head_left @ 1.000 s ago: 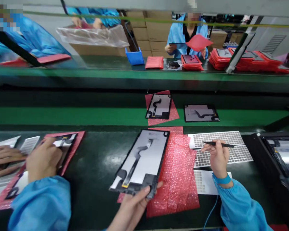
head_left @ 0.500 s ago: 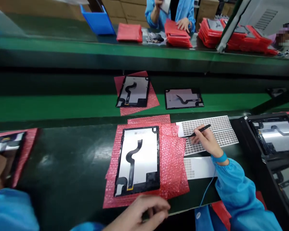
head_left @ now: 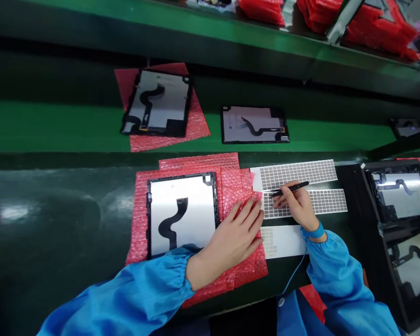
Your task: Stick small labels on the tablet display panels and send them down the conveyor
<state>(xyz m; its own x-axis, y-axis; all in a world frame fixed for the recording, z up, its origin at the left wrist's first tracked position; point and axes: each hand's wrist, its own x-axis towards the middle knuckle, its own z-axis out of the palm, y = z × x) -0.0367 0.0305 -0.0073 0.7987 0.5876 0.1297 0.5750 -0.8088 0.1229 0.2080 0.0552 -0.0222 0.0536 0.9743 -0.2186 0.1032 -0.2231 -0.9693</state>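
My right hand grips black tweezers, their tips over the left part of a sticker sheet covered in small grey squares. A second such sheet lies just above it. Fingers stretched out, my left hand rests on pink bubble-wrap bags, its fingertips close to the sheets' left ends. Beneath my left forearm is a display panel with a black frame and a curved black ribbon cable; the sleeve hides its lower part.
A mostly white sheet lies below the sticker sheets. Two more display panels rest on the green ledge. Black trays holding panels stand at right. A blue cord runs from my right wristband. Red bags are piled on the upper shelf.
My left hand has moved up and right onto the bubble wrap, its fingers straightened. The two sticker sheets now lie further apart. The view has tilted down, and another person's arm at left is gone.
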